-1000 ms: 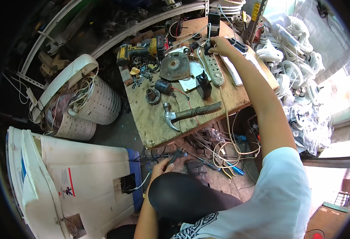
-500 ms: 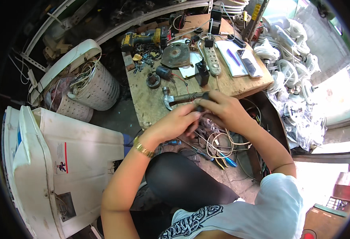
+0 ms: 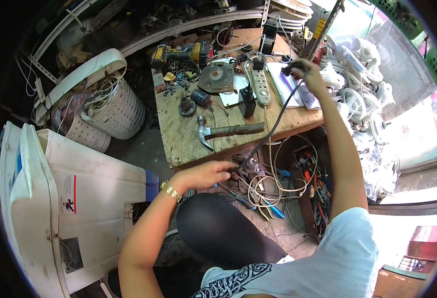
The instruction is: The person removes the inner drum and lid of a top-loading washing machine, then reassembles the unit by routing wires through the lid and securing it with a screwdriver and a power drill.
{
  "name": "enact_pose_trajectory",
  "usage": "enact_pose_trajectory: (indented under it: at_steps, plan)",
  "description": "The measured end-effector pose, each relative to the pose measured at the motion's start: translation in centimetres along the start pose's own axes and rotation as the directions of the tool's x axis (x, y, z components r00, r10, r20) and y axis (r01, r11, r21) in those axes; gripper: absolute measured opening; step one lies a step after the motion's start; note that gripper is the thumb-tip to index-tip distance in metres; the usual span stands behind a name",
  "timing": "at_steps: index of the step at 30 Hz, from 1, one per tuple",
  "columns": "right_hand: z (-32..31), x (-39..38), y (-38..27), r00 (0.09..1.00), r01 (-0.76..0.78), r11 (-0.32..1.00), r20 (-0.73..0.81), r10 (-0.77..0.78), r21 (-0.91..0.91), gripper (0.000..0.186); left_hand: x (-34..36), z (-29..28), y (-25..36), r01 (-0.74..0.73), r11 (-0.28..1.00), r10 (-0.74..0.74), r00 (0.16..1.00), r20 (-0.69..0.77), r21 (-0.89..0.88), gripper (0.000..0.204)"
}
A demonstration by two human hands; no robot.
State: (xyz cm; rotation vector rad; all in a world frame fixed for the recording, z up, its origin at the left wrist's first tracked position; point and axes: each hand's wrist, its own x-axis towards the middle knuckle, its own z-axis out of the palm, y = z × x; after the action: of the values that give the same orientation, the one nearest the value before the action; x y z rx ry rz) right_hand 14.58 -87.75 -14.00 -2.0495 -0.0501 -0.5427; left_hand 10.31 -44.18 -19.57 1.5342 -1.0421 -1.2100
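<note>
A black power cord (image 3: 281, 115) runs slantwise between my two hands over the table's front edge. Its dark end, which looks like a plug (image 3: 291, 68), is gripped by my right hand (image 3: 308, 77), raised above the notebook and phone at the table's right. Lower down, in front of the table, my left hand (image 3: 206, 175) is closed around the cord's other stretch, thumb and fingers together. On the table, beneath the cord's upper left side, lies a claw hammer (image 3: 236, 130) with a wooden handle. A white power strip (image 3: 261, 85) lies left of my right hand.
The wooden table (image 3: 178, 144) also bears a yellow-black cordless drill (image 3: 182, 53), a small motor (image 3: 200, 98) and a black adapter (image 3: 247, 102). Coiled white cable (image 3: 278, 191) and screwdrivers are below. A toolbox (image 3: 310, 208) stands right; a white washer body (image 3: 99, 184) stands left.
My hands, close together before, have moved apart. The right rose toward the far right with the cord's end, the left dropped toward me, and the cord is now stretched between them.
</note>
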Motion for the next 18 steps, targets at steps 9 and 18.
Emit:
enact_pose_trajectory:
  at_steps: [9,18]
  plan:
    - [5.6,2.6,1.0,0.951,0.093,0.978,0.307,-0.031,-0.188,0.026,0.1,2.1,-6.2,-0.030,0.993,0.044,0.993,-0.112,0.117,0.058]
    - [6.8,1.8,1.5,0.947,0.196,0.928,0.308,-0.095,-0.316,0.024,-5.9,1.7,-5.9,0.105,0.904,-0.163,0.981,-0.106,-0.415,0.050]
